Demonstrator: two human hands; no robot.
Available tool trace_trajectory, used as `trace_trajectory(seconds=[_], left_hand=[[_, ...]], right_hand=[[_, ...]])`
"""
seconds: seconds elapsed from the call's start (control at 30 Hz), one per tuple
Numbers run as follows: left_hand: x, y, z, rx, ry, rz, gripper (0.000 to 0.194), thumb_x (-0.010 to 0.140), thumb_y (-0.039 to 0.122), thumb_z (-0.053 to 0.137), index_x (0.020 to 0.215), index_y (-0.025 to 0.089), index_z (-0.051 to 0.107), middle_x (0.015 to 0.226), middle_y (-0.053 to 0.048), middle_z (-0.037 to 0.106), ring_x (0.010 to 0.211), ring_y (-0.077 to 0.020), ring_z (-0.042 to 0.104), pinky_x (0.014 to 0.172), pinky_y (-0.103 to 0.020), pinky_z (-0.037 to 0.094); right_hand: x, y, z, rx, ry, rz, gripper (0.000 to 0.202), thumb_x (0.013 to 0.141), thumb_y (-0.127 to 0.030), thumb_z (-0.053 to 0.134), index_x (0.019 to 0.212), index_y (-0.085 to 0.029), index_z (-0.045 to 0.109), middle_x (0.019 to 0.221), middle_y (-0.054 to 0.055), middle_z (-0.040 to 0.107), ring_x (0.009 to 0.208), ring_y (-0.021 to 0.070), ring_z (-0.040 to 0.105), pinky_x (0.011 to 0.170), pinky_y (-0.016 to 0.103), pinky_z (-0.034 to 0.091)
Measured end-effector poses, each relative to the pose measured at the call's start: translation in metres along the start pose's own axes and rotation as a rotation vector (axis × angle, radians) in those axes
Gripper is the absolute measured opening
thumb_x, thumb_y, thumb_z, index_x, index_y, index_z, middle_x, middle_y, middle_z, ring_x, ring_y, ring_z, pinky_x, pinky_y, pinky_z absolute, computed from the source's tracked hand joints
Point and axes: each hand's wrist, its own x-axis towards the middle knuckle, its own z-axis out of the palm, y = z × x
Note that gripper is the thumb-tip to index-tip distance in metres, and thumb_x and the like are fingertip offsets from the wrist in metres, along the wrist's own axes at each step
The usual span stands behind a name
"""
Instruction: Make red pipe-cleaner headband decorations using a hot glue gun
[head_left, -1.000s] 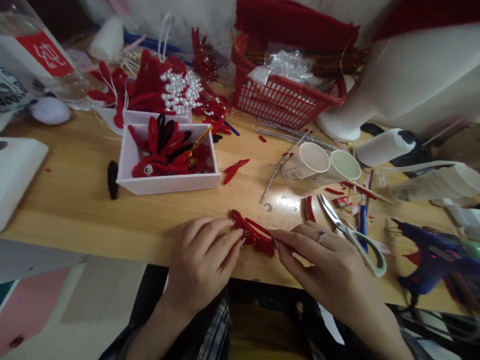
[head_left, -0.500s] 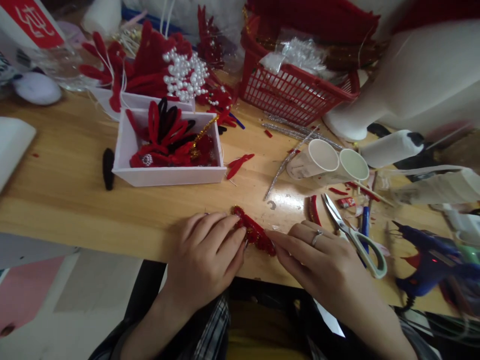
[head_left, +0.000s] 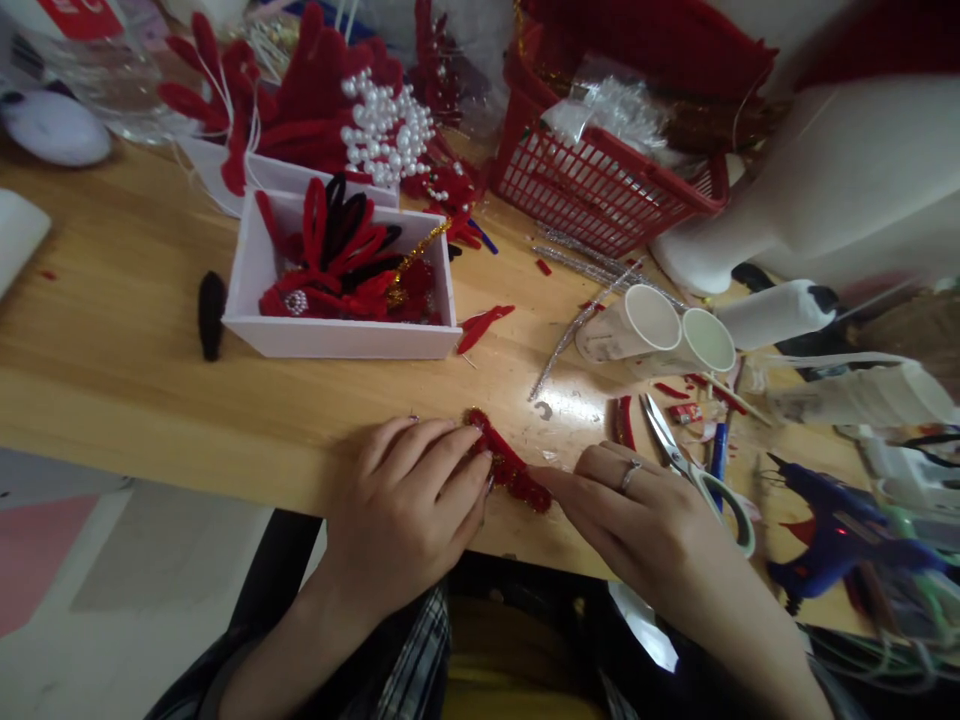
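A red fuzzy craft piece edged in gold tinsel lies near the table's front edge, between my hands. My left hand is closed on its left part, the fingertips pressed over it and hiding some of it. From the other side my right hand, wearing a ring, reaches in with its index finger touching the piece's right part; the thumb lies below, largely hidden. Just right of that hand are green-handled scissors and a short dark-red strip.
A white box holds red and black fuzzy loops. Behind stand pearl sprays and a red basket. To the right are paper cups, a blue marker and a blue glue gun with a red light.
The view has shifted slightly. My left hand keeps its hold on the red piece; my right index finger has slid a little left along it, baring more of its right end.
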Motion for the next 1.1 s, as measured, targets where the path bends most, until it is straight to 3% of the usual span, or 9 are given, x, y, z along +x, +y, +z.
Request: trace_trajectory(seconds=[0.4,0.73,0.93,1.1], left_hand=[[0.001,0.001,0.001,-0.019,0.021,-0.037,0.019,0.091,0.014,0.06,0.106,0.013,0.069,0.11,-0.005,0.077,0.101,-0.0222,0.068,0.095,-0.041,0.045],[0.002,0.001,-0.001,0.028,-0.058,-0.012,0.028,0.094,0.014,0.053,0.117,0.016,0.069,0.113,-0.004,0.074,0.1,-0.0243,0.064,0.093,-0.044,0.044],[0.001,0.0,-0.001,0.024,-0.047,-0.002,0.029,0.094,0.011,0.051,0.115,0.014,0.07,0.114,-0.003,0.075,0.099,-0.0238,0.064,0.093,-0.044,0.043],[0.001,0.0,-0.001,0.027,-0.048,-0.006,0.028,0.093,0.011,0.051,0.115,0.015,0.07,0.113,-0.003,0.075,0.099,-0.0235,0.064,0.094,-0.044,0.042]], right_hand=[[0.002,0.006,0.001,0.012,-0.014,0.007,0.029,0.101,-0.011,0.044,0.105,-0.015,0.072,0.073,0.003,0.057,0.069,0.0153,0.056,0.059,0.027,0.044],[0.001,0.01,0.004,0.013,-0.032,-0.004,0.031,0.098,-0.006,0.044,0.11,-0.015,0.071,0.073,0.003,0.056,0.069,0.0154,0.054,0.06,0.027,0.044],[0.0,0.011,0.004,0.015,-0.029,0.018,0.028,0.101,-0.011,0.045,0.108,-0.016,0.071,0.074,0.003,0.059,0.068,0.0144,0.057,0.06,0.026,0.046],[-0.013,0.012,0.001,0.057,-0.049,0.07,0.024,0.099,-0.013,0.051,0.117,-0.016,0.067,0.086,0.006,0.066,0.076,0.0158,0.063,0.066,0.029,0.049]])
